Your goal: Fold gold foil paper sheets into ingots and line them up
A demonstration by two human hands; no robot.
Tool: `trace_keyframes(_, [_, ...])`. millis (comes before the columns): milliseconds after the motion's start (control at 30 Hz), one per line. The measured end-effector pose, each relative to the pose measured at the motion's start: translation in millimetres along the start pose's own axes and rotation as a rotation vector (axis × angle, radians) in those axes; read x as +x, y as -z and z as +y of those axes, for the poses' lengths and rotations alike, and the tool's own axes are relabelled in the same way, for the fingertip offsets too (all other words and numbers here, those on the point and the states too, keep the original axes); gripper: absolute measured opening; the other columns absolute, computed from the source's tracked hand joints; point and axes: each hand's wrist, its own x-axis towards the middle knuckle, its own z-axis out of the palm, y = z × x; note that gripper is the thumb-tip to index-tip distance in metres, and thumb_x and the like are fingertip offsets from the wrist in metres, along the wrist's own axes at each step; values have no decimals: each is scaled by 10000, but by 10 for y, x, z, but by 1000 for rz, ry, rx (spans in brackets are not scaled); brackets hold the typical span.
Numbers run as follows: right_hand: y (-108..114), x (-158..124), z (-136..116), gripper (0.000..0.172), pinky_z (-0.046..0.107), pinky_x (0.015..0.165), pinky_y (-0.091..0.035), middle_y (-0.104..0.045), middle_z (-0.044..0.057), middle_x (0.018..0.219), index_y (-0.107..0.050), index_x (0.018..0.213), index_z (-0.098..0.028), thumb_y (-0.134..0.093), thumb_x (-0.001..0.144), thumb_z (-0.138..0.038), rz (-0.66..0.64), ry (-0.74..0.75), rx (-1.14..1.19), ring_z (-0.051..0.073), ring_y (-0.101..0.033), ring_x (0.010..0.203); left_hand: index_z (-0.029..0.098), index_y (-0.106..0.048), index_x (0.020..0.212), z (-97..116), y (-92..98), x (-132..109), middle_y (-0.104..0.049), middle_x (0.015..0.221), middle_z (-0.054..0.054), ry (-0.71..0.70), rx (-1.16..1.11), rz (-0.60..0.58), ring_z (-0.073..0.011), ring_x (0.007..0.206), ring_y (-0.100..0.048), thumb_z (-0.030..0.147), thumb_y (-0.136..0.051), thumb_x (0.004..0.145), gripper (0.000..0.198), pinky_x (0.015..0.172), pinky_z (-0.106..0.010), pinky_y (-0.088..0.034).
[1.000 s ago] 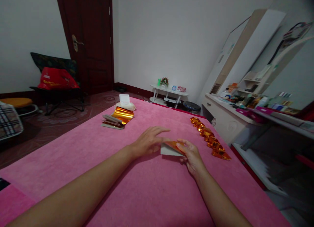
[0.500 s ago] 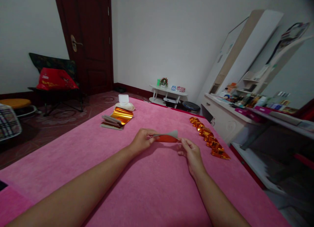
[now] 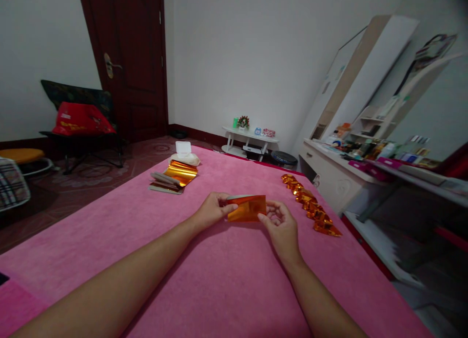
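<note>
Head view: a shiny orange foil sheet (image 3: 248, 210) is held up between two bare hands above a pink cover (image 3: 215, 284), its long axis running left to right from one grip to the other. The left hand (image 3: 213, 210) pinches its left end, thumb in front; the right hand (image 3: 283, 226) pinches its lower right corner. Both hands are about equally near. A grey strip shows along the top edge. The fingertips behind the sheet are hidden, so its layers and any fold are hard to make out. Both forearms are cut off below.
</note>
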Motion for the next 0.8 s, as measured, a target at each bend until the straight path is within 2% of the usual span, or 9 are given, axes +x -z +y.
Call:
trace_keyframes(67, [2, 8, 31, 302, 222, 575, -445, -610, 10, 792, -604, 970, -177, -679, 679, -202, -24, -29, 15, 130, -558, 666, 68, -699, 928, 0, 6, -2, -645, 682, -32, -10, -16, -5, -99, 528, -520, 396, -678, 729, 384, 507, -194, -384])
trace_keyframes(167, [20, 11, 72, 126, 222, 534, -434, -624, 3, 701, -635, 807, -166, -648, 687, -203, -87, -85, -21, 128, -558, 586, 86, -685, 893, 2, 25, 4, -642, 706, -35, -19, -47, -10, -106, 545, -540, 459, -656, 744, 402, 536, -208, -430])
trace_keyframes(233, [27, 5, 96, 50, 239, 585, -466, -667, 25, 750, -611, 728, -173, -635, 689, -191, -129, -92, 19, 156, -615, 660, 96, -661, 774, 8, 43, 6, -595, 623, -16, -19, -68, 14, -101, 513, -525, 528, -569, 795, 442, 522, -208, -431])
trace_keyframes(333, [18, -17, 126, 81, 292, 733, -501, -701, 64, 950, -568, 721, -189, -632, 684, -155, -188, -75, 109, 203, -657, 880, 104, -618, 654, 5, 68, 11, -550, 551, -6, -4, -74, 46, -100, 492, -513, 578, -488, 826, 521, 498, -201, -407])
trace_keyframes(500, [0, -65, 146, 113, 351, 848, -494, -694, 71, 1044, -575, 720, -197, -549, 711, -87, -377, -14, -3, 209, -647, 979, 94, -681, 795, -90, 98, 40, -653, 701, -29, 34, -25, 31, -121, 571, -564, 465, -684, 696, 384, 536, -209, -418])
trace_keyframes(600, [5, -85, 130, 249, 367, 911, -467, -693, 49, 1052, -604, 740, -205, -454, 695, -11, -449, 131, -176, 194, -630, 1018, 85, -678, 801, -166, 113, 65, -652, 696, -33, 37, 0, 101, -120, 552, -558, 426, -663, 713, 352, 514, -213, -414])
trace_keyframes(700, [7, -95, 113, 291, 357, 936, -456, -691, 42, 1050, -615, 766, -207, -436, 697, 12, -487, 268, -268, 183, -623, 1027, 88, -682, 837, -214, 126, 83, -666, 753, -46, 26, 39, 145, -133, 598, -584, 389, -643, 731, 322, 544, -227, -446])
trace_keyframes(800, [1, -100, 107, 311, 340, 912, -472, -689, 49, 1049, -643, 864, -206, -458, 724, 2, -544, 296, -327, 178, -633, 990, 115, -655, 1052, -245, 142, 78, -664, 824, -43, 13, 100, 200, -152, 698, -610, 298, -665, 711, 387, 636, -251, -483])
